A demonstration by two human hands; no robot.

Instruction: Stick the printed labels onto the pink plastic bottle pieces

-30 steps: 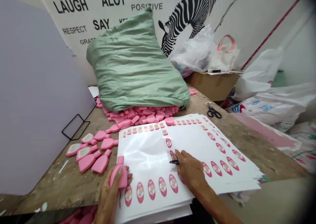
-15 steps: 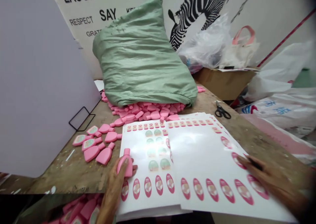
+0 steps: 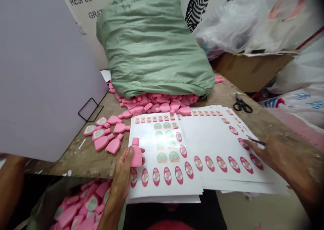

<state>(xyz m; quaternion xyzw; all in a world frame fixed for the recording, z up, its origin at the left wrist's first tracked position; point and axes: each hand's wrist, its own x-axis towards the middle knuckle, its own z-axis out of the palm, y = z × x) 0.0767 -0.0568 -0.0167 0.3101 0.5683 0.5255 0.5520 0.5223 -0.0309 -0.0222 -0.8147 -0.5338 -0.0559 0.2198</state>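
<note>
**L hand pinching pink bottle, R hand w/ dark tool at sticker sheet edge**

L hand (image 3: 123, 165) is pinching a pink bottle (image 3: 137, 154), thumb on front, fingers curling behind, neck pointing up. Bottle is hanging over the L edge of the left sticker sheet (image 3: 144, 145), which is showing pale green labels mid-sheet, pink ovals along btm & R side.

R hand (image 3: 272, 154) is closing its fingers on a dark slim tool (image 3: 258, 142), prob. a pen or blade, too blurred to be sure. Fingertips are sitting by the ovals at R side of the right sticker sheet (image 3: 207, 138), its centre showing blank.

Loose pink bottles (image 3: 102, 143) are lying L of the sheets, some w/ labels facing up. Behind, a green sack (image 3: 157, 51) is resting on a pile of pink bottles (image 3: 152, 107). Black scissors (image 3: 243, 105) are lying on the wooden table (image 3: 227, 92), far R. Below table edge, more bottles (image 3: 68, 214) are heaping up. Another person's forearm (image 3: 8, 186) is showing at far L.
</note>
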